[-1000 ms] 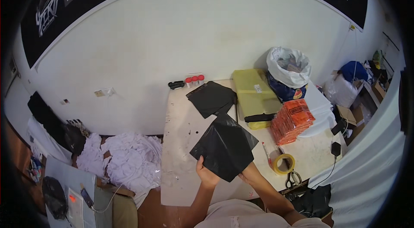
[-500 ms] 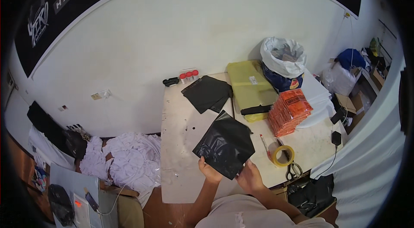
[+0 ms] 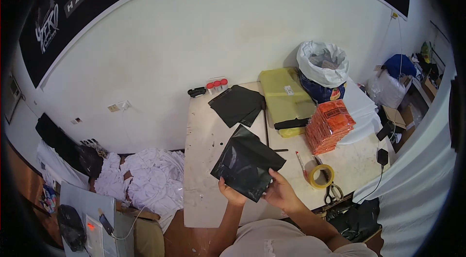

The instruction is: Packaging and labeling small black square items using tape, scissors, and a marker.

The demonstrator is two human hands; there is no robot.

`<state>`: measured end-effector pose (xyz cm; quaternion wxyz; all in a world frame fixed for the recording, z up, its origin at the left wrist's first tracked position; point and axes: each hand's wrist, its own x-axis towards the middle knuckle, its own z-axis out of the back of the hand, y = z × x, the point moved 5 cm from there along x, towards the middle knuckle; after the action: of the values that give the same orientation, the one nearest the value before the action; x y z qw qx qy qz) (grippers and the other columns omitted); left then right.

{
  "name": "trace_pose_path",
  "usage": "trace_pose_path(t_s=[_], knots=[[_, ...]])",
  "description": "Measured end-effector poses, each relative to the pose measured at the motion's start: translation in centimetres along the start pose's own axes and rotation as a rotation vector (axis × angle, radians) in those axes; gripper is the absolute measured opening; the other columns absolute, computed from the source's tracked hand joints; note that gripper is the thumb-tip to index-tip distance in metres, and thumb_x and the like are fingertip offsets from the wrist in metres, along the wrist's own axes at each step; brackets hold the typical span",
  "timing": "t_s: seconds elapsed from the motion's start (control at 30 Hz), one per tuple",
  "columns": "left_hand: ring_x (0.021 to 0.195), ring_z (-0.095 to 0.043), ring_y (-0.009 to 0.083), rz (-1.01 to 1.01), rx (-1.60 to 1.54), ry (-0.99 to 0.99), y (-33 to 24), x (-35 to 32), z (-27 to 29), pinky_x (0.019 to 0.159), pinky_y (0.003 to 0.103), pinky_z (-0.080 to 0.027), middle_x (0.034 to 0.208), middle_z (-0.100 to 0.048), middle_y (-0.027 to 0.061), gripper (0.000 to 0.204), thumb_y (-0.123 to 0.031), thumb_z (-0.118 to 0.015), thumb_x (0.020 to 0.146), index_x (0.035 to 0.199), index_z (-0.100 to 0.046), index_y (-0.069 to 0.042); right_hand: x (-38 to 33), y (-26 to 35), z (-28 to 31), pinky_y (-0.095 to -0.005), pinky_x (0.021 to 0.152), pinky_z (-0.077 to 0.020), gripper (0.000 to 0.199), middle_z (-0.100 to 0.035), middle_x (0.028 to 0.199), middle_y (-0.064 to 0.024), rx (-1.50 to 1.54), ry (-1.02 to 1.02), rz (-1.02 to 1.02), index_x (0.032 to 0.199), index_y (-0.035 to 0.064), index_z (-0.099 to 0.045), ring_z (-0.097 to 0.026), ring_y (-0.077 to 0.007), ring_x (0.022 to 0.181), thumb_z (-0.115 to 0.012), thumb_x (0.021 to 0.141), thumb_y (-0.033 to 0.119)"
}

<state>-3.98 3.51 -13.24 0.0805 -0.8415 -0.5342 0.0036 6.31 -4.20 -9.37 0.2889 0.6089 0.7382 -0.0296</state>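
Between my two hands, above the table's near part, is a glossy black plastic mailing bag. My left hand grips its lower left edge, thumb on top and fingers underneath. At the lower right edge, my right hand pinches the bag with the thumb over the front; part of its fingers are hidden behind. Beyond the bag, several flat black bags lie overlapping on the white table.
Right of the bag lie a red-and-white pen, a yellow tape roll and scissors. Behind them rise stacked orange packets, a yellow package and a white-lined sack. Red-capped containers stand at the far edge.
The bag has shifted slightly left and tilted in my hands. My right hand has moved up its right edge, with the thumb now over the front. The view has shifted slightly.
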Motion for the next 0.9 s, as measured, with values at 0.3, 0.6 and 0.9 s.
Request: trace_pose_path(t_s=[0.3,0.6,0.9], knots=[[0.125,-0.034,0.0338,0.050,0.068,-0.008,1.0,0.1,0.6,0.103,0.051,-0.026,0.137,-0.035,0.0120,0.073,-0.047,-0.052,0.077,0.136,-0.030,-0.010,2.1,3.3,0.8,-0.0290,0.079,-0.0479,0.020,-0.062,0.098,-0.0059,-0.027,0.035,0.327,0.102,0.0051,-0.054,-0.061,-0.0177,0.088,-0.057,0.085,0.016],[0.131,-0.024,0.0298,0.024,-0.076,0.027,0.4,1.1,1.3,0.108,0.050,-0.013,0.143,-0.027,0.0083,0.075,-0.061,-0.043,0.079,0.138,-0.029,-0.016,0.4,7.4,-0.7,-0.0260,0.071,-0.0497,0.013,-0.065,0.087,-0.0080,-0.234,-0.005,0.574,0.092,-0.0009,-0.061,-0.062,-0.0146,0.075,-0.055,0.084,0.008],[0.128,-0.031,0.0287,0.459,0.038,0.211,-0.4,-1.0,7.6,0.108,0.044,-0.018,0.140,-0.031,0.0114,0.065,-0.047,-0.039,0.088,0.136,-0.029,-0.003,-0.3,7.4,0.1,-0.0212,0.067,-0.0452,0.016,-0.065,0.084,-0.0055,-0.457,0.029,0.469,0.091,-0.0039,-0.064,-0.059,-0.0094,0.072,-0.060,0.084,0.009]])
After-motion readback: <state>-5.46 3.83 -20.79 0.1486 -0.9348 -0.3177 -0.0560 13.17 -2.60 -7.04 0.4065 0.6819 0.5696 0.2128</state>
